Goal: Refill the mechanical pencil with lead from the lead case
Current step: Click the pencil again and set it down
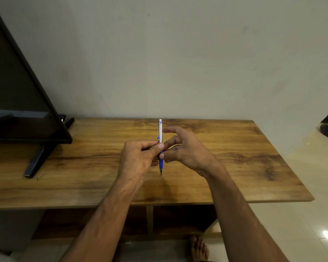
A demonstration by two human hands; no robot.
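Pencil count: I see one pencil [160,142], upright above the table [235,148], white cap at the top, silver barrel in the middle, blue grip below, dark tip pointing down.
Pencil position: I read it as held in the air over the middle of the tabletop, tip clear of the wood, a soft shadow beneath it.
Clip: I note one thin wire clip with a blue end on the barrel's left side.
Hands count: I count two, both bare, both raised over the table.
Left hand [138,157]: I see its thumb and fingers closed on the pencil at the joint between silver barrel and blue grip; the thumbnail faces me.
Right hand [186,150]: I see its thumb and lower fingers pinched against the blue grip from the right side; its index finger is extended and bent above, just beside the upper barrel, and I cannot tell whether it touches.
Lead case: I cannot find it in this view.
Table: I count one, wood-grained, set against a plain wall, with an open shelf below.
Screen [21,91]: I see one dark flat panel on a two-legged stand at the table's left end.
Foot [199,248]: I see one bare foot on the tiled floor under the table edge.
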